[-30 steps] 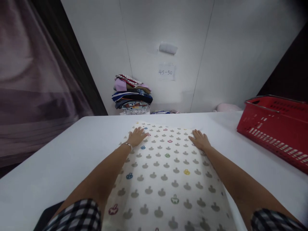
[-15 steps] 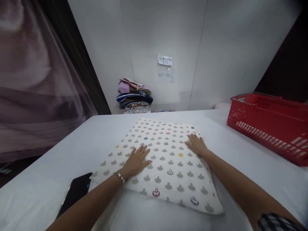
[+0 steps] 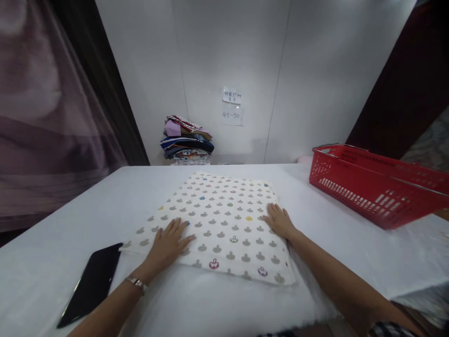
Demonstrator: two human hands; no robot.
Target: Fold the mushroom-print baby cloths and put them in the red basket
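Observation:
A white cloth [image 3: 220,224] printed with grey and coloured mushroom-like shapes lies spread on the white-covered table. My left hand [image 3: 170,243] rests palm down on its near left part, fingers spread, a metal band around the wrist. On the cloth's right edge lies my right hand [image 3: 279,221], also palm down with the fingers stretched out. Neither hand grips the fabric. Left of my left forearm is a black phone-like slab [image 3: 93,283], close to the cloth's near left corner.
A red plastic basket [image 3: 354,192] with metal handles stands on the table [image 3: 336,252] at the right. Folded fabrics [image 3: 187,142] are stacked by the back wall. Paper notes [image 3: 232,106] hang on the wall. A pinkish curtain [image 3: 45,140] hangs at the left.
Both hands have slid a little nearer to me over the cloth, the left one also outward to the left. The camera view has shifted right, showing more of the basket.

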